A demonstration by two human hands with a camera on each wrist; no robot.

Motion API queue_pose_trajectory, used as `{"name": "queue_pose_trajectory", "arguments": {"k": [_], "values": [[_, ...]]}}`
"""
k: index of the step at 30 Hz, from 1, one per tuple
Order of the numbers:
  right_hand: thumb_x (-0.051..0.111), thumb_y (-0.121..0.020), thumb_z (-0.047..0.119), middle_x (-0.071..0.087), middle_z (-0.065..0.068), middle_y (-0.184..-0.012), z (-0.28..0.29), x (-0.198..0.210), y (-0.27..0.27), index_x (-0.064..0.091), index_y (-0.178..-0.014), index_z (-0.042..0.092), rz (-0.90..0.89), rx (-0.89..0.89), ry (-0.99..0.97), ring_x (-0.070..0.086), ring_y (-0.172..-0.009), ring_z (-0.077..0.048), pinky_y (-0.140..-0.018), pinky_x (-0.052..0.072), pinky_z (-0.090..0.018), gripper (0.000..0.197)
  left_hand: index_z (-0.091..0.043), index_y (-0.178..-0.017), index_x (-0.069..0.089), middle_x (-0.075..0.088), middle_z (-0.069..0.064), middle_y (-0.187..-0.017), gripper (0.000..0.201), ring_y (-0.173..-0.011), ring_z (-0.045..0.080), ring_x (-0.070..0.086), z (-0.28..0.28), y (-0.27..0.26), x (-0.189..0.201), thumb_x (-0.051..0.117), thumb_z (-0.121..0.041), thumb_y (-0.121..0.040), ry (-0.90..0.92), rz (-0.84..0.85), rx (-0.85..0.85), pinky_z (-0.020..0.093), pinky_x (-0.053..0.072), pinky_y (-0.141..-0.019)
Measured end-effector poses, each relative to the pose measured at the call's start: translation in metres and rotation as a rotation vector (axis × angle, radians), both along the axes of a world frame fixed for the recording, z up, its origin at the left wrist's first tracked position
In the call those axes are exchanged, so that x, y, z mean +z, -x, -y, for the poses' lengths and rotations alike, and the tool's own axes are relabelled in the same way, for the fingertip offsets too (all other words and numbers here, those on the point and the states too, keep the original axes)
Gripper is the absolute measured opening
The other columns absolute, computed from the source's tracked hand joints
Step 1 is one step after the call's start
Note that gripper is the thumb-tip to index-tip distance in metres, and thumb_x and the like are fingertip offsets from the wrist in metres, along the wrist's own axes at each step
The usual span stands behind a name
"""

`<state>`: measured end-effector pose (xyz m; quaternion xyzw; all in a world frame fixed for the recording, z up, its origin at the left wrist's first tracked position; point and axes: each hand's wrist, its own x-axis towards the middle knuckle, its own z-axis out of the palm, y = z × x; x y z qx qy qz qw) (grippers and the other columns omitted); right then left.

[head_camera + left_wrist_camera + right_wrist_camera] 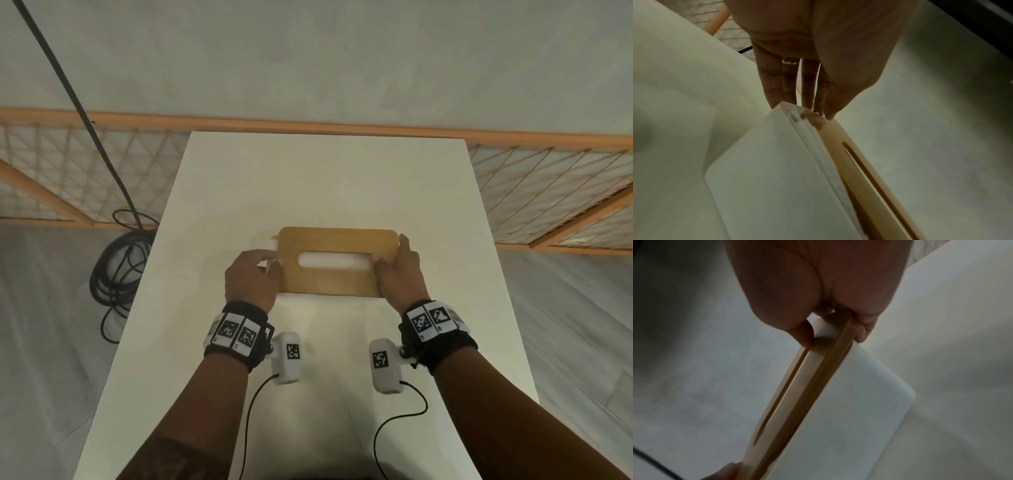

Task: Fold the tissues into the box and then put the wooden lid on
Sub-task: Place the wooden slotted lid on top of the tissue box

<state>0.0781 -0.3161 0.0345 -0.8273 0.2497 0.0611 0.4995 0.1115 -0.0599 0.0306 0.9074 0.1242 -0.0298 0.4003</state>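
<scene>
The wooden lid (337, 274), with an oval slot, lies flat over the white box (274, 245) in the middle of the table, set slightly right, so a strip of box shows at the left. White tissue (334, 259) shows through the slot. My left hand (272, 263) holds the lid's left end, thumb at its edge and fingers down the box end. My right hand (390, 260) pinches the right end. The left wrist view shows the left hand (818, 112), box (766, 178), lid (859, 162) and tissue layers (812, 141). The right wrist view shows the right hand (834, 334) on the lid (818, 378) above the box (859, 402).
The white table (325, 178) runs away from me, with bare surface behind and in front of the box. A coil of black cable (116, 267) lies on the floor at the left. A wooden lattice rail (85, 171) crosses behind the table. Thin wrist-camera cables (400, 425) trail near me.
</scene>
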Motion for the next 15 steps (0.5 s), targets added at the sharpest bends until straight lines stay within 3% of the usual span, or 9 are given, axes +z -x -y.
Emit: {"name": "queue_pose_trajectory", "arguments": {"k": [3, 6, 8, 11, 13, 15], "values": [[0.041, -0.108, 0.034, 0.039, -0.015, -0.153, -0.002, -0.007, -0.002, 0.012, -0.163, 0.024, -0.013, -0.043, -0.018, 0.048, -0.131, -0.032, -0.094, 0.035, -0.031, 0.063, -0.015, -0.104, 0.074, 0.067, -0.004, -0.114, 0.021, -0.098, 0.016, 0.065, -0.004, -0.004, -0.002, 0.064, -0.031, -0.096, 0.003, -0.034, -0.040, 0.026, 0.047, -0.087], [0.038, -0.109, 0.035, 0.042, -0.017, -0.146, -0.006, -0.008, -0.007, 0.018, -0.162, 0.025, -0.032, -0.023, 0.032, 0.051, -0.120, -0.031, -0.093, 0.036, -0.031, 0.057, -0.011, -0.102, 0.074, 0.060, 0.002, -0.126, 0.029, -0.117, 0.020, 0.058, -0.007, -0.008, -0.001, 0.065, -0.038, -0.096, 0.001, -0.101, -0.083, 0.029, 0.043, -0.099], [0.039, -0.108, 0.034, 0.037, -0.016, -0.144, -0.009, -0.006, -0.011, 0.021, -0.160, 0.025, -0.060, -0.006, 0.041, 0.050, -0.119, -0.031, -0.095, 0.039, -0.033, 0.056, -0.011, -0.101, 0.074, 0.061, 0.003, -0.123, 0.029, -0.116, 0.021, 0.058, -0.008, -0.007, 0.002, 0.067, -0.038, -0.095, 0.038, -0.076, -0.039, 0.026, 0.041, -0.094], [0.041, -0.107, 0.032, 0.033, -0.015, -0.146, -0.012, -0.003, -0.016, 0.025, -0.157, 0.021, -0.079, 0.027, 0.074, 0.049, -0.126, -0.036, -0.105, 0.043, -0.045, 0.054, -0.012, -0.101, 0.070, 0.063, -0.003, -0.111, 0.030, -0.094, 0.012, 0.061, -0.008, -0.002, 0.003, 0.070, -0.041, -0.093, 0.085, -0.043, 0.030, 0.015, 0.040, -0.077], [0.042, -0.107, 0.030, 0.032, -0.015, -0.150, -0.013, -0.003, -0.018, 0.023, -0.158, 0.018, -0.079, 0.052, 0.088, 0.047, -0.128, -0.035, -0.104, 0.042, -0.041, 0.056, -0.012, -0.101, 0.067, 0.063, -0.005, -0.107, 0.027, -0.086, 0.008, 0.061, -0.010, 0.002, 0.001, 0.073, -0.037, -0.091, 0.104, -0.055, 0.065, 0.008, 0.037, -0.067], [0.042, -0.108, 0.027, 0.033, -0.015, -0.153, -0.015, -0.003, -0.019, 0.018, -0.160, 0.014, -0.074, 0.075, 0.114, 0.046, -0.131, -0.033, -0.098, 0.038, -0.033, 0.059, -0.013, -0.099, 0.066, 0.066, -0.006, -0.104, 0.026, -0.088, 0.010, 0.064, -0.012, 0.004, 0.000, 0.076, -0.035, -0.088, 0.115, -0.064, 0.073, 0.014, 0.042, -0.072]]}}
